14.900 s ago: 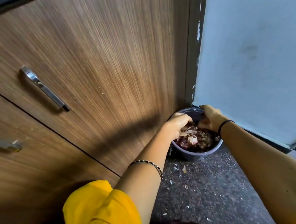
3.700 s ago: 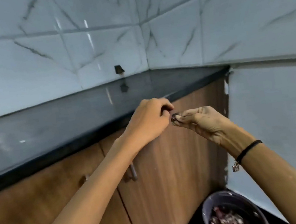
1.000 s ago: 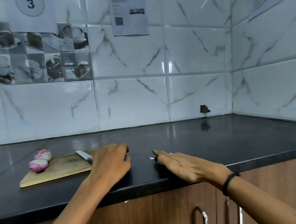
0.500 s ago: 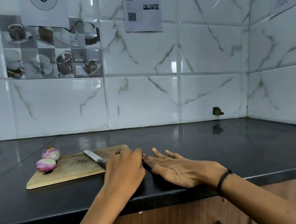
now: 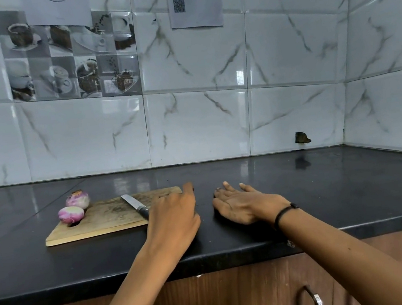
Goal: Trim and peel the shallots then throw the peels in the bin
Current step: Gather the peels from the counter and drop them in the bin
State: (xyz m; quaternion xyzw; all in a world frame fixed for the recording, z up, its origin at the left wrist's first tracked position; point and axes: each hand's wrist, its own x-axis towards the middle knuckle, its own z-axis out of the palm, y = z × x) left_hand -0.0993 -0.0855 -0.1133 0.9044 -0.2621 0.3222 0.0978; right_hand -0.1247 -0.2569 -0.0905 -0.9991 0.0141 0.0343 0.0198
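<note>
Two peeled pink-white shallots lie at the left end of a wooden cutting board (image 5: 107, 222): one (image 5: 71, 214) near the front, the other (image 5: 77, 199) just behind it. A knife (image 5: 135, 205) lies on the board, blade pointing away. My left hand (image 5: 173, 213) rests on the black countertop (image 5: 327, 187) at the board's right end, over the knife handle, forefinger stretched forward. Whether it grips the handle is hidden. My right hand (image 5: 245, 204) lies flat on the counter to the right, fingers spread, holding nothing. The bin is out of view.
White marble-pattern tiles form the back and right walls, meeting in a corner at the right. Papers (image 5: 194, 1) are stuck on the tiles. Wooden cabinet doors with a metal handle (image 5: 315, 301) sit below the counter edge.
Since half a second ago my hands have drawn apart on the counter, and the view has shifted slightly. Earlier I was at the floor bin with peels, then stood up to the counter.
</note>
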